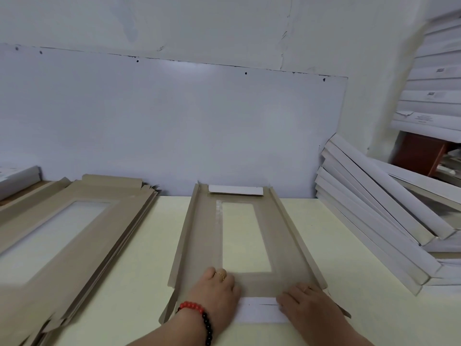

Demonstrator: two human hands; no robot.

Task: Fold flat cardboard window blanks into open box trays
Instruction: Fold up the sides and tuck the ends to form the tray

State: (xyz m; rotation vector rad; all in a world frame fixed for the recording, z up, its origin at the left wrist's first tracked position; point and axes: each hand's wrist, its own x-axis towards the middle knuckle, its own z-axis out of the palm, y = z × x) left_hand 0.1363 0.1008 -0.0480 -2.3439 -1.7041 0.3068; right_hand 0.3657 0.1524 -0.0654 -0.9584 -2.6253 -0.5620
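Pale grey wall panelling (174,116) backs a cream-yellow table (139,245), and the work is laid out along it in what looks like a left-to-right flow. On the left lies a stack of flat brown cardboard window blanks (74,221), probably kept there so the next sheet is within easy reach. On the right, a leaning pile of finished white box trays (374,211) rests against the wall, seemingly out of the way of the folding area.

Between them, directly in front of the person, lies the brown cardboard blank with a rectangular window (239,236), long axis running away from the body. Its two long side flaps already stand up, and a white end flap (235,190) at the far end is folded over. The near white end flap (259,309) still lies flat on the table, so I judge this to be the step in hand.

The left hand (214,293), wearing a red and black bead bracelet (199,318), rests on the blank's near left corner, fingers bent down against the card; its grip holds nothing. The right hand (306,305) lies flat over the near right corner, fingers relaxed and spread, its grip wide and empty. Both probably pin the base so the crease falls true when the flap is raised.
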